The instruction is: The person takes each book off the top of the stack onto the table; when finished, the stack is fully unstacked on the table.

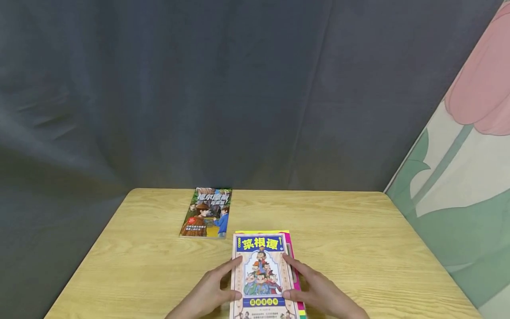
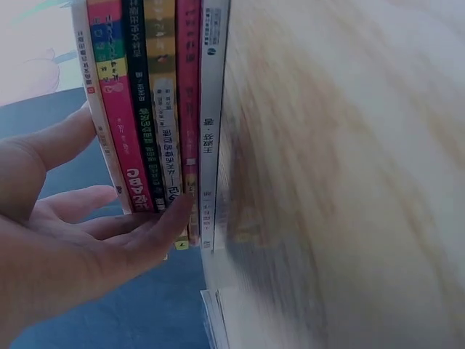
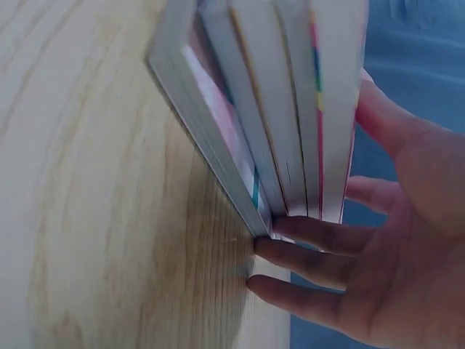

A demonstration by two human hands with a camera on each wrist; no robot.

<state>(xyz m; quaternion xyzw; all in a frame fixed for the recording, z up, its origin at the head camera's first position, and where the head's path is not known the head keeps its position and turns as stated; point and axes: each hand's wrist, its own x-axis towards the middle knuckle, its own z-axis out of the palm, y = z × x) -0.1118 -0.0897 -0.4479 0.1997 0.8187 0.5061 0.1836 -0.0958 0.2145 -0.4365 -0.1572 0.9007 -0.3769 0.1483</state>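
A stack of several books (image 1: 261, 277) lies near the front edge of the table, between my two hands. Its top book has a blue-and-cream cover with cartoon figures; a pink book (image 1: 289, 247) juts out on the right beneath it. My left hand (image 1: 209, 290) touches the stack's left side, its fingers along the coloured spines (image 2: 150, 123) in the left wrist view. On the opposite side, my right hand (image 1: 324, 292) rests extended fingers against the pale page edges (image 3: 272, 109). The lowest book (image 3: 200, 131) sits at a slight angle to those above.
Farther back on the wooden table (image 1: 338, 235), left of the stack, lies a single comic-style book (image 1: 207, 215) with a dark, colourful cover. A dark grey curtain (image 1: 219, 97) hangs behind the table. On the right is a flower-patterned cloth (image 1: 466, 177).
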